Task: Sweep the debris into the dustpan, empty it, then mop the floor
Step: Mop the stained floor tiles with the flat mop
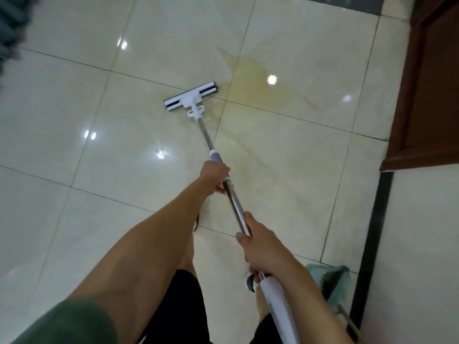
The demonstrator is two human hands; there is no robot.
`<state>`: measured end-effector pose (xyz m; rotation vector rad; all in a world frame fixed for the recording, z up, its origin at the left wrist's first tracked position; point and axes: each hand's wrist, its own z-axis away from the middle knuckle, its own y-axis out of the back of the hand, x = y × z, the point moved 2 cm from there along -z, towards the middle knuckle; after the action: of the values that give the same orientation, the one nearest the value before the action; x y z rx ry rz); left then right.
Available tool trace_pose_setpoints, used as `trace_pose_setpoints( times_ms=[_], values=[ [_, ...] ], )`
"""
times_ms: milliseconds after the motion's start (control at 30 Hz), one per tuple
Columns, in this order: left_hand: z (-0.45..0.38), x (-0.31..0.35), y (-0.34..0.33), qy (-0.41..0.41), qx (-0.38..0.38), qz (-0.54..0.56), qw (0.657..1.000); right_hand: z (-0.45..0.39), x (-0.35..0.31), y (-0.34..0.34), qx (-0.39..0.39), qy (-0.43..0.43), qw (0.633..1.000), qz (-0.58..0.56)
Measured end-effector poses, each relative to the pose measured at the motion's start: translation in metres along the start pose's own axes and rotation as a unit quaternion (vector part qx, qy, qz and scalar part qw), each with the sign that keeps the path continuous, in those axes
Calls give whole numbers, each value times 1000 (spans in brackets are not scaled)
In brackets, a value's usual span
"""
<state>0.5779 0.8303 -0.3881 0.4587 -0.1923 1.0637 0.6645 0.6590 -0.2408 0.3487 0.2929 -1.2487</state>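
Note:
A flat white mop head lies on the glossy cream tile floor, its right end at the edge of a yellowish stain. The mop's steel pole runs back toward me. My left hand grips the pole just below its grey collar. My right hand grips the pole lower down, above the white end grip. A pale green dustpan with a brush in it stands on the floor at the lower right.
A dark red wooden door frame fills the right edge, with a white wall and black skirting below it. A grey blurred object sits at the top left corner. Open tile stretches to the left and ahead.

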Motion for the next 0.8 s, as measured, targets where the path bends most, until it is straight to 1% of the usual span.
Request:
trace_pose_setpoints(
  times_ms=[133,267,400,467,533,667,800],
  values=[
    [-56,55,60,-14,-17,-13,1000,-49,-80,-15,7,-13,998,-55],
    [-113,118,115,-32,-31,-48,998,-104,-163,-20,35,-19,996,-75],
    [-146,169,153,-43,-27,-76,996,-146,-220,-23,65,7,996,-65],
    [-150,176,163,-40,-30,-87,995,-153,-229,-28,69,10,996,-61],
    [-148,169,166,-36,-35,-98,994,-151,-227,-40,71,-8,996,-61],
    [-131,136,168,-27,-41,-113,992,-130,-208,-78,94,-17,994,-45],
    [-104,94,168,-24,-60,-154,986,-103,-178,-117,103,-24,992,-67]
  ],
)
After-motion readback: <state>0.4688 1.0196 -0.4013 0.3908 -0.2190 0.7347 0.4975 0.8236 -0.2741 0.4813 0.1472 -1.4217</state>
